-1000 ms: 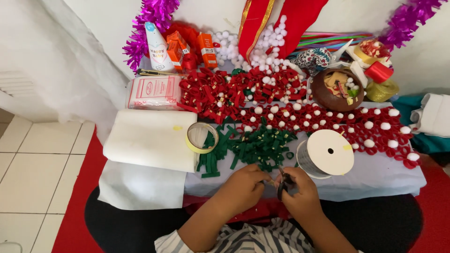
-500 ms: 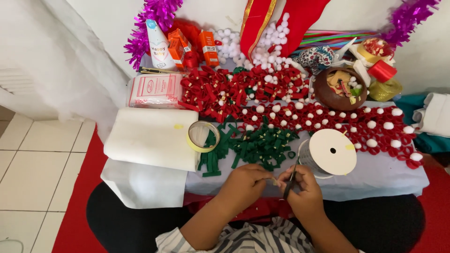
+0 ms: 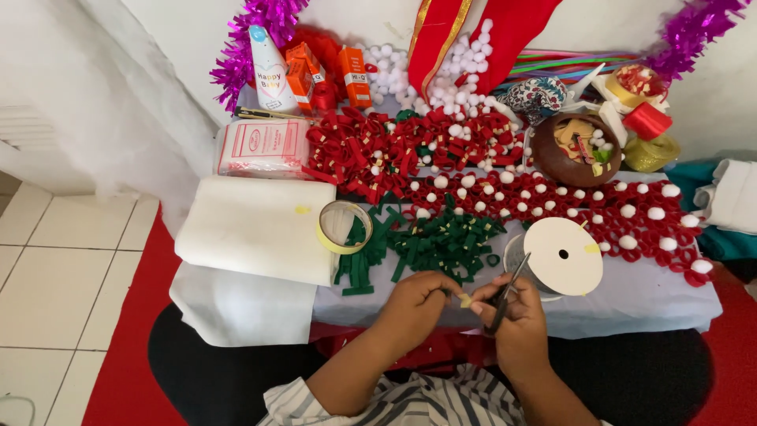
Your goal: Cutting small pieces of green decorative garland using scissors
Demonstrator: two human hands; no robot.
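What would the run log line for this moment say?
left hand: pinches small pale piece | right hand: holds scissors | beside: green strips, ribbon spool

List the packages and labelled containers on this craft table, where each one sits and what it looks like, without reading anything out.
Flat plastic packet: back left of the table, rectangular, white with red print.
Cone-topped white bottle: back left, against the purple tinsel, with pastel print.
Orange boxes: back row, right of the bottle, small, upright or leaning, with white patches.
Tape roll: on the white foam roll, yellow ring, no visible label.
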